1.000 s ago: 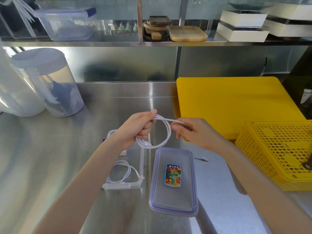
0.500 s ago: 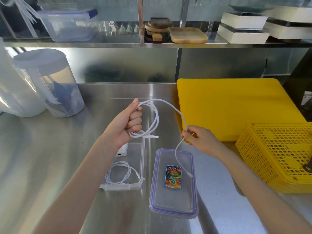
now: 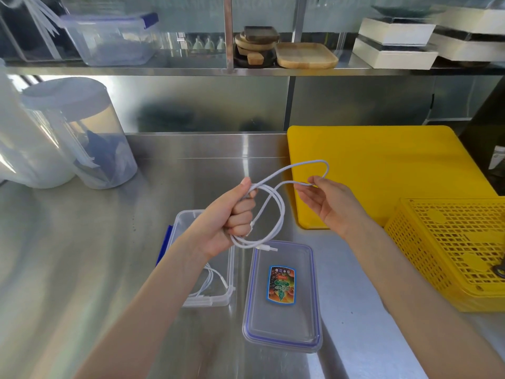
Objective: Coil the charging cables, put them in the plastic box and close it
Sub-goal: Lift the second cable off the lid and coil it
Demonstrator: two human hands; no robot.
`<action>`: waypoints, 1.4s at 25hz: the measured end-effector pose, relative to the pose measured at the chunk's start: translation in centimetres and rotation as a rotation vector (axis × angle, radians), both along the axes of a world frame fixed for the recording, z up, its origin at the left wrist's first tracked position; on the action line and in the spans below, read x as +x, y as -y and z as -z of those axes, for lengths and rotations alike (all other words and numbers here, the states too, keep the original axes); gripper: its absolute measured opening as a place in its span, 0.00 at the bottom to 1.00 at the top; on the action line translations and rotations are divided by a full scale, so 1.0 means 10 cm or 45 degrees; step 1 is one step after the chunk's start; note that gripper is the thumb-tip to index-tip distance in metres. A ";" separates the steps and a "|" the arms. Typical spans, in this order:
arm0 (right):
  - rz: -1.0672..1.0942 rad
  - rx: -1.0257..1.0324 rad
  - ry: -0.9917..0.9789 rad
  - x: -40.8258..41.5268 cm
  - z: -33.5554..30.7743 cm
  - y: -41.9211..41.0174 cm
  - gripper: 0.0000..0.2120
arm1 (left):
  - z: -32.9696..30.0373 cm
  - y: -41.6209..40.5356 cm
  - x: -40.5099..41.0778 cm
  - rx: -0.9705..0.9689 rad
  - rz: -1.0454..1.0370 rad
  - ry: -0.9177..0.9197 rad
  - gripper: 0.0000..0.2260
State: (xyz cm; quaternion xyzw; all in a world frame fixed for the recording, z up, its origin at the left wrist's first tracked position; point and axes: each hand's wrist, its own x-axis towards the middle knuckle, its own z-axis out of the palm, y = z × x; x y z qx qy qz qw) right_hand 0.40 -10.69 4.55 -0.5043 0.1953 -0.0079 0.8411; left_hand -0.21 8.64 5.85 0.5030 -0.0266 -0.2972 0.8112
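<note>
Mid-coiling: left hand fisted around white cable loops, right hand half-open pinching the free strand; next wrap it in, drop into plastic box.

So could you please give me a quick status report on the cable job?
Left hand gripping cable coils; right hand pinching its loose loop. Box open, one cable inside; lid beside it. Nothing in the way.
</note>
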 end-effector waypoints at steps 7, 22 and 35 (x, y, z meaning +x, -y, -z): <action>-0.059 0.408 -0.169 -0.02 -0.05 0.00 0.08 | -0.01 0.00 -0.04 0.122 0.077 0.170 0.16; -0.008 0.092 -0.093 0.06 -0.02 -0.13 0.08 | 0.00 0.06 -0.08 0.101 -0.051 0.286 0.15; -0.079 0.445 -0.215 0.12 -0.05 -0.12 0.07 | 0.04 0.07 -0.12 0.137 0.016 0.320 0.14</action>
